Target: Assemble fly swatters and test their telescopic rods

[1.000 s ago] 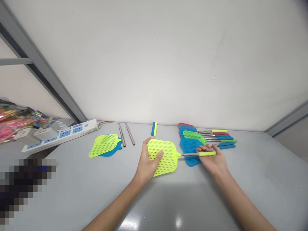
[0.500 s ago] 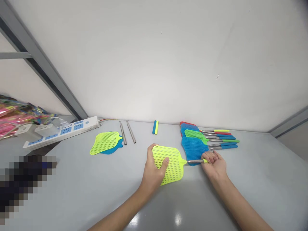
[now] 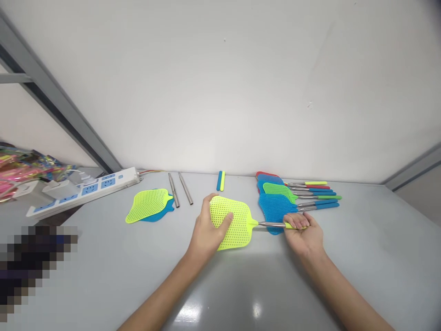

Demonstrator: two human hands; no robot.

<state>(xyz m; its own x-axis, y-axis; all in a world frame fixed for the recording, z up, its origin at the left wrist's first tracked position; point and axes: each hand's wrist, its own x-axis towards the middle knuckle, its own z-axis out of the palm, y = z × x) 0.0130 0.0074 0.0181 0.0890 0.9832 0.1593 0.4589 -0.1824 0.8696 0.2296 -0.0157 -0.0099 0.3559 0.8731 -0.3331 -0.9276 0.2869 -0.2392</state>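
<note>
A yellow-green fly swatter (image 3: 237, 225) lies level between my two hands, its metal rod pointing right. My left hand (image 3: 208, 230) is closed on the left edge of its perforated head, thumb on top. My right hand (image 3: 305, 233) has its fingers curled over the yellow-green grip at the rod's right end, palm turned up. Just behind the right hand lies a pile of fly swatters (image 3: 275, 207) with blue, green and red heads, their grips pointing right. The held rod passes over the front edge of a blue head there.
Two loose heads, one yellow-green (image 3: 148, 204) and one blue (image 3: 160, 213), overlap at the left. Beside them lie two metal rods (image 3: 186, 188). A blue grip (image 3: 219, 181) and a yellow one (image 3: 223, 181) rest near the wall. A power strip (image 3: 120, 179) stands far left.
The held swatter has shifted slightly left and up in view with my left hand. More of the yellow-green grip shows at my right hand, whose fingers are straighter.
</note>
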